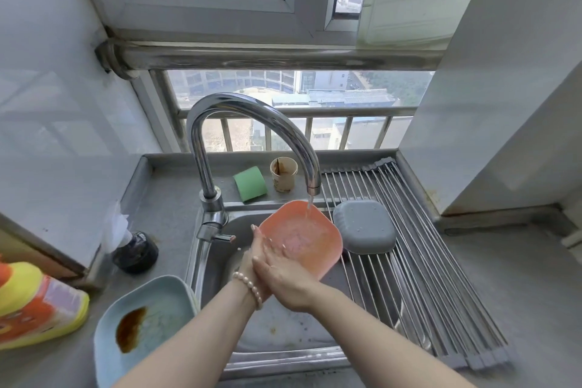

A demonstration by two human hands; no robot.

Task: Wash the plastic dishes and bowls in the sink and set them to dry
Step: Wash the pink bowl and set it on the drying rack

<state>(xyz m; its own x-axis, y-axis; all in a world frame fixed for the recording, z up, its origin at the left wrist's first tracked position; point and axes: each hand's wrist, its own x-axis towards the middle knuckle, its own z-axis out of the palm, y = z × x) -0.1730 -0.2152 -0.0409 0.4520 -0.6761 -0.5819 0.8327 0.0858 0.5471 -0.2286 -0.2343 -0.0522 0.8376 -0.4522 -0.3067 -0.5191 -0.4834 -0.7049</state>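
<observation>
1. We see the left hand gripping the orange plate over the sink, under the faucet stream.
2. The right hand rubs it, fingers straight.
3. The grey bowl rests inverted on the rack, right.

- The grey counter runs around a steel sink.
- Behind the sink: a green sponge and a stained paper cup, just apart.
- Left: a black lidded jar, a yellow-orange bottle lying down, a pale blue dish with brown sauce.
- Right: a metal drying rack carrying an upturned grey bowl.
</observation>
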